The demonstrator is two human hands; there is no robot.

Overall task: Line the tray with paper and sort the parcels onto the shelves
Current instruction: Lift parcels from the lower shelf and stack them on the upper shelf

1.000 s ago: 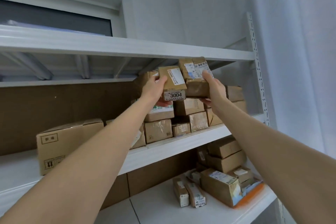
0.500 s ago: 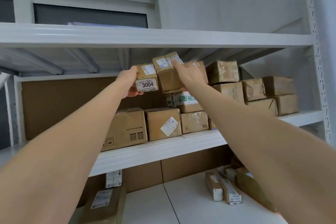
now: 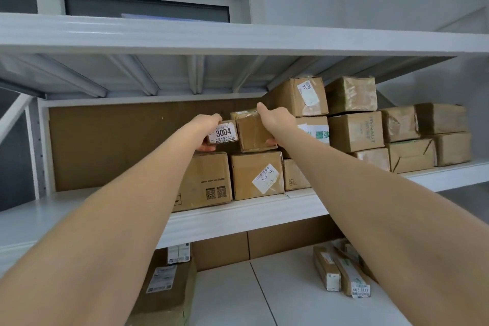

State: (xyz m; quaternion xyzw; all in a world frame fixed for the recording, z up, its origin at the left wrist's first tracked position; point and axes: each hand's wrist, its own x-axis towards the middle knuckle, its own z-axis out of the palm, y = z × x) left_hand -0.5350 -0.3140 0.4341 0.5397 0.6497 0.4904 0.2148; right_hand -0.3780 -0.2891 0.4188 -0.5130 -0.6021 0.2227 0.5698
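Both arms reach up to the middle shelf (image 3: pixel 238 212). My left hand (image 3: pixel 205 130) grips a small brown parcel labelled 3004 (image 3: pixel 222 132) from its left side. My right hand (image 3: pixel 275 120) grips a taped brown parcel (image 3: pixel 254 132) right beside it, thumb on top. Both parcels sit just above two larger boxes (image 3: pixel 256 174) standing on the shelf; whether they touch those boxes I cannot tell. No tray or paper shows.
To the right, stacked brown boxes (image 3: pixel 354 130) fill the middle shelf up to the shelf above (image 3: pixel 238 37). The left of the middle shelf shows a brown backboard (image 3: pixel 119 145). Long narrow parcels (image 3: pixel 341 272) and a carton (image 3: pixel 164 288) lie on the lower shelf.
Both hands carried the two small parcels leftward along the middle shelf and lower, down onto the top of the larger boxes. My view swung left with them.
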